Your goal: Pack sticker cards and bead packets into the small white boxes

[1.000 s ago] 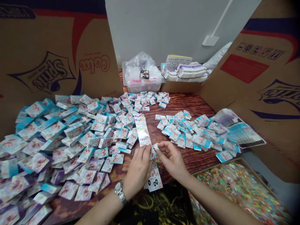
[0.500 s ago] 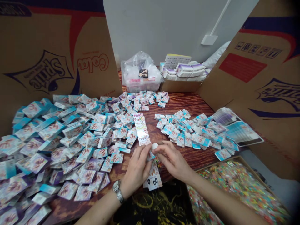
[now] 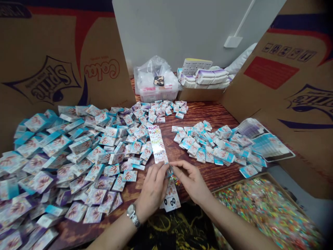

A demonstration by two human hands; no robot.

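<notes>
My left hand point(image 3: 153, 187), with a watch on the wrist, is closed around a small blue-and-white box point(image 3: 169, 171) at the table's front edge. Thumb and forefinger of my right hand point(image 3: 193, 180) pinch the box's upper end, where a flap is; the fingers partly cover it. Just beyond my hands lies a strip of printed sticker sheets point(image 3: 157, 146). Below them, more printed sheets point(image 3: 171, 202) stick out over the edge. Small colourful pieces point(image 3: 176, 180) show between my hands.
A large heap of small boxes point(image 3: 78, 156) fills the left side. Another pile of boxes point(image 3: 203, 142) is at right, beside stacked flat cartons point(image 3: 270, 142). A carton of colourful wrapped pieces point(image 3: 262, 205) stands lower right. Tall cardboard boxes point(image 3: 104, 41) flank the table; a plastic tub point(image 3: 158, 93) sits behind.
The white flap that stood up at the box's top has gone down between my fingers. My right hand's fingers have drawn into a tighter pinch, slightly lower.
</notes>
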